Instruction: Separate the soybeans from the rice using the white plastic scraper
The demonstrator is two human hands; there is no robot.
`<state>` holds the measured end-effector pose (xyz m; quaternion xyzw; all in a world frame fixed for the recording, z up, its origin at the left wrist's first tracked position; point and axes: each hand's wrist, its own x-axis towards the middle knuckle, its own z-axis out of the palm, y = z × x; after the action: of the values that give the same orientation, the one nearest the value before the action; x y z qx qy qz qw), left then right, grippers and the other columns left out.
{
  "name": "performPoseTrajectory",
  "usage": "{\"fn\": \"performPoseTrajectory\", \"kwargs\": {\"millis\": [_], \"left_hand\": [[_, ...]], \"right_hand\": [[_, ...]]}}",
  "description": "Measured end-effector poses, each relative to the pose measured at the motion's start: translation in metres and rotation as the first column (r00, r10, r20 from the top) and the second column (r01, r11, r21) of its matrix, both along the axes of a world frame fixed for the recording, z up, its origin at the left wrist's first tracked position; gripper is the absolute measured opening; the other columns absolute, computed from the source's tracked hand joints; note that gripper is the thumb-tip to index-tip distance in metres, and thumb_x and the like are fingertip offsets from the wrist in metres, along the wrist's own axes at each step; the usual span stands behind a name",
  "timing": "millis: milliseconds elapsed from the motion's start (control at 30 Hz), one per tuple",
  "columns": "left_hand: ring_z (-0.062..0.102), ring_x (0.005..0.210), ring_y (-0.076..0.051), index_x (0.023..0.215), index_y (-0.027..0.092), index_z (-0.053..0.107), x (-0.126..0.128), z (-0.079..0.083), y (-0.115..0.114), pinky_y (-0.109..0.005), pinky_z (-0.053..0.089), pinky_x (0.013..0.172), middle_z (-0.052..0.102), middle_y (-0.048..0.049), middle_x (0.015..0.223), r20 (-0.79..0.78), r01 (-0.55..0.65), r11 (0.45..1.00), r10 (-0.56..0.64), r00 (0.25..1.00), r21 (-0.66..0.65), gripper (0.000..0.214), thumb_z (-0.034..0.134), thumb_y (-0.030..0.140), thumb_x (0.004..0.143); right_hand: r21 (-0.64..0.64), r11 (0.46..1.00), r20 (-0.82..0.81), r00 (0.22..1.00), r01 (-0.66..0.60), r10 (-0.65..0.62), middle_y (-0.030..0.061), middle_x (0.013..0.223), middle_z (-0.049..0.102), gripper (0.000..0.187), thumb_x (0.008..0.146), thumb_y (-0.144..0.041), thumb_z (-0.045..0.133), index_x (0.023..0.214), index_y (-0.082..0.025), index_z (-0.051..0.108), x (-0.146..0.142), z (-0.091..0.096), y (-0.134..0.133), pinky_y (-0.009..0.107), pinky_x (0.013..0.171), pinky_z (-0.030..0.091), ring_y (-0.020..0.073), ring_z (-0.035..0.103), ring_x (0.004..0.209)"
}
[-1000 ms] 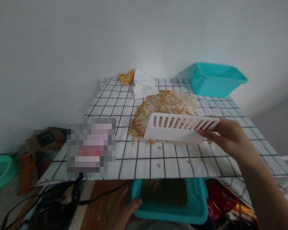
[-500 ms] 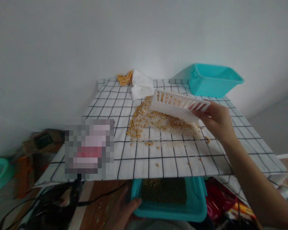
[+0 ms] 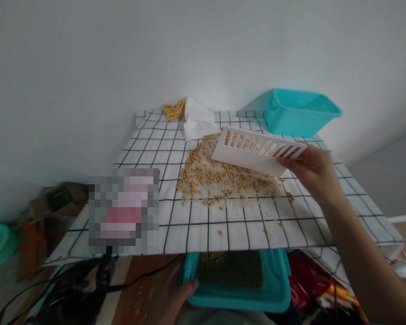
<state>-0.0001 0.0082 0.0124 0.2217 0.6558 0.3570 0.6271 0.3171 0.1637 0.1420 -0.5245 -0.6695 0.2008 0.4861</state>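
As I judge it, the main risk is scatter. The white slotted scraper (image 3: 257, 151) stands tilted over the far side of the heap of beans and rice (image 3: 223, 178), which lies just left of and below my right fingers (image 3: 291, 160). If the scraper's lower edge lifts, fine rice could slip under it or through the slots. A fast pull could send round beans rolling past its ends. I hold it by one end only, so the long blade could twist and plough unevenly. The teal tray (image 3: 237, 293) sits below the near edge of the tabletop (image 3: 149, 144), well under my right hand (image 3: 311, 169), and looks narrower than the spread of the heap. Strays at the sides could miss it and hit the floor. My right fingers are closed, pinching the scraper's right end, thumb underneath. My left hand (image 3: 176, 298) grips the tray's near left corner, thumb hooked over the rim. The other fingers are beneath it, out of sight.
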Motion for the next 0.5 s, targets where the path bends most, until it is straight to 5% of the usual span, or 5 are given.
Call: {"fn": "performPoseTrajectory", "kwargs": {"millis": [267,500], "left_hand": [[0.073,0.068,-0.030,0.118,0.018,0.065,0.000,-0.007,-0.002,-0.036,0.056,0.051,0.078,-0.0094,0.089,-0.037,-0.010,1.000,0.010,0.999,-0.003,0.061,0.077,0.037,0.062],[0.072,0.066,-0.032,0.115,0.018,0.067,0.005,0.005,0.000,-0.041,0.056,0.054,0.079,-0.0119,0.095,-0.006,0.000,1.000,0.000,1.000,0.005,0.059,0.077,0.037,0.060]], "right_hand": [[0.016,0.999,0.024,0.999,-0.049,0.048,0.0001,0.091,0.077,0.012,0.083,-0.030,0.070,0.094,-0.026,0.075,-0.005,-0.003,-0.004,0.037,0.075,0.061,0.0205,0.072,0.082],[-0.014,0.995,0.052,0.994,-0.098,0.098,0.0004,0.088,0.077,0.009,0.083,-0.028,0.071,0.090,-0.025,0.075,-0.007,-0.002,-0.010,0.034,0.071,0.061,0.0197,0.073,0.080]]}}
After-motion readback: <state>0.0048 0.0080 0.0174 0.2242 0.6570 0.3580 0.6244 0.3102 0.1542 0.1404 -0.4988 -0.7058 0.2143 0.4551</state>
